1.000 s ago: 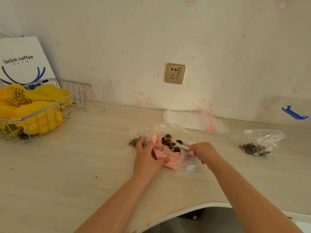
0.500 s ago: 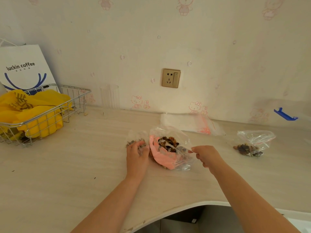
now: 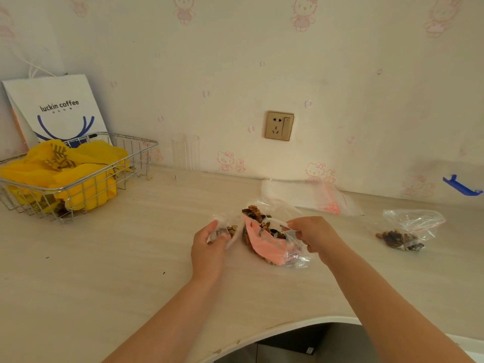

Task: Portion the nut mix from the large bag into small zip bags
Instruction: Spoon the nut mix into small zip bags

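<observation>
Item: nut portioning. Your L hand (image 3: 209,242) is gripping the zip bag (image 3: 224,230) on the counter (image 3: 104,258); R hand (image 3: 311,233) is pinching the big bag (image 3: 269,238) rim. Big bag is lying just right of the zip bag, mouth tilting up-left (toward it).

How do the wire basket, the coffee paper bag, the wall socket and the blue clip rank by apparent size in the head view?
1. wire basket
2. coffee paper bag, partly hidden by the basket, so unsure
3. wall socket
4. blue clip
</observation>
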